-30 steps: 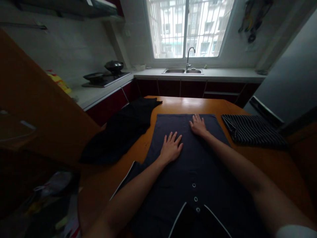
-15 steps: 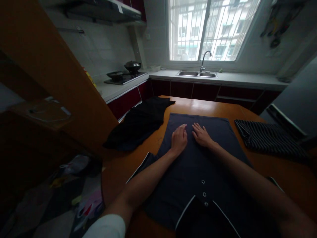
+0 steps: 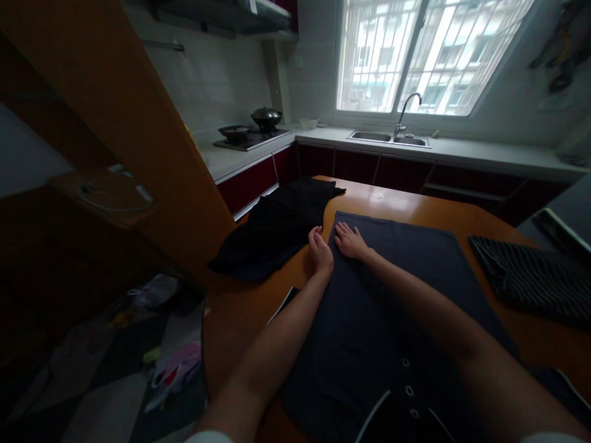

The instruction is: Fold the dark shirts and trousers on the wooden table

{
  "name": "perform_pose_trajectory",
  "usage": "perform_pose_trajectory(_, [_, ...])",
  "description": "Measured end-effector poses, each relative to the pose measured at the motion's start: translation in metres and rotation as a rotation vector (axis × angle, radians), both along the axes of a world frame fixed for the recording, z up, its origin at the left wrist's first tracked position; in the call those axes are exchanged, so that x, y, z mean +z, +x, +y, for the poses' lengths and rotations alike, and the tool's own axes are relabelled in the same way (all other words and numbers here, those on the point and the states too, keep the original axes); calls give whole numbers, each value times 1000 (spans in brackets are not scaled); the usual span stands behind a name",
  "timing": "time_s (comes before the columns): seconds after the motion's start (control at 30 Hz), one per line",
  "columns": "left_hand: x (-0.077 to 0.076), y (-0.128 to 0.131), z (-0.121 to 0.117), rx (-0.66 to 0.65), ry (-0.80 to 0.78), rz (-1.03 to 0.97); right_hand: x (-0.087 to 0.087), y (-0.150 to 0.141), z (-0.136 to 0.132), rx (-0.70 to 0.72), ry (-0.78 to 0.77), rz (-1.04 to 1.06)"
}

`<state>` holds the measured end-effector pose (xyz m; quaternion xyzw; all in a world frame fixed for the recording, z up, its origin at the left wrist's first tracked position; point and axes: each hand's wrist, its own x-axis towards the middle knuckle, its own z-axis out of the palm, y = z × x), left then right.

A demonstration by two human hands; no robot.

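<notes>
A dark navy shirt point(image 3: 397, 295) with white piping and snap buttons lies spread flat on the orange wooden table point(image 3: 415, 206). My left hand point(image 3: 320, 249) rests at the shirt's left edge, its fingers curled over the hem where cloth meets table. Beside it, my right hand point(image 3: 349, 240) lies flat and open on the shirt near the far left corner. Both forearms stretch across the garment.
A black garment point(image 3: 277, 227) is draped over the table's far left corner. A folded striped cloth point(image 3: 530, 274) sits at the right. Behind are a counter with a stove point(image 3: 249, 136), a sink point(image 3: 392, 138) and a window. Clutter lies on the floor at left.
Both hands have slid leftwards across the shirt to its left edge. The left hand now curls at the hem. The camera has turned left.
</notes>
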<state>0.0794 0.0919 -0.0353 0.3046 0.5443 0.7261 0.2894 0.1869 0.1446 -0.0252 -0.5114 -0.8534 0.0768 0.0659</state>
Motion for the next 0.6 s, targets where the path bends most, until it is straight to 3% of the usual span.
perform_pose_trajectory(0.17, [0,5,-7,-12,18,169,0,-11,62,-91,8,6])
perform_pose_trajectory(0.3, [4,4,-12,-26,-12,242,2,-11,80,-143,25,27])
perform_pose_trajectory(0.43, [8,4,-11,-37,-37,279,10,0,57,-182,87,84])
perform_pose_trajectory(0.6, [11,6,-11,-44,-29,376,10,46,-24,-63,95,109])
